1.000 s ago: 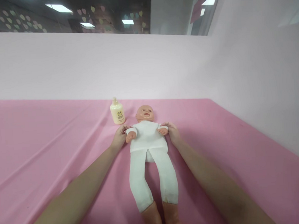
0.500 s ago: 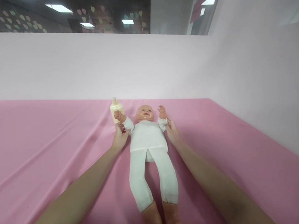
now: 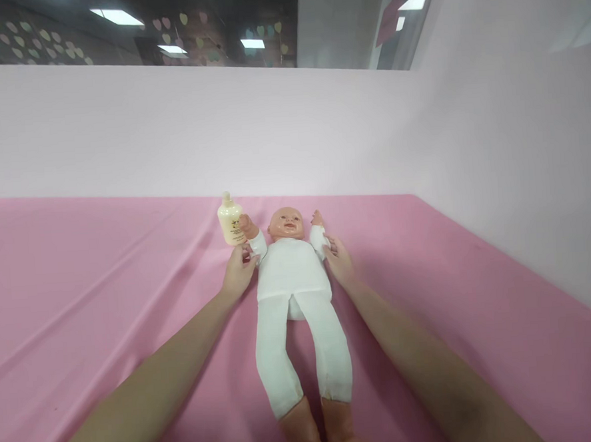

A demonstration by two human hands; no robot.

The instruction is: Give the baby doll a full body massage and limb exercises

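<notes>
A baby doll (image 3: 292,268) in a white body suit lies on its back on the pink sheet (image 3: 143,277), head away from me and feet toward me. Both of its forearms point up. My left hand (image 3: 239,270) is closed around the doll's arm on the left, near the elbow. On the other side, my right hand (image 3: 338,257) grips the doll's other arm at the sleeve, fingers curled behind it. Just behind the doll's left-side hand stands a cream lotion bottle (image 3: 229,218) with a pump top, upright and partly covered by that hand.
A white wall (image 3: 194,127) rises behind the sheet, and another white wall (image 3: 516,147) runs along the right. Above the back wall, a window (image 3: 243,17) shows ceiling lights and heart-shaped paper decorations.
Both of the doll's forearms have swung inward toward its head, with my hands on them. More of the bottle's label now shows. The doll's body has stayed in place.
</notes>
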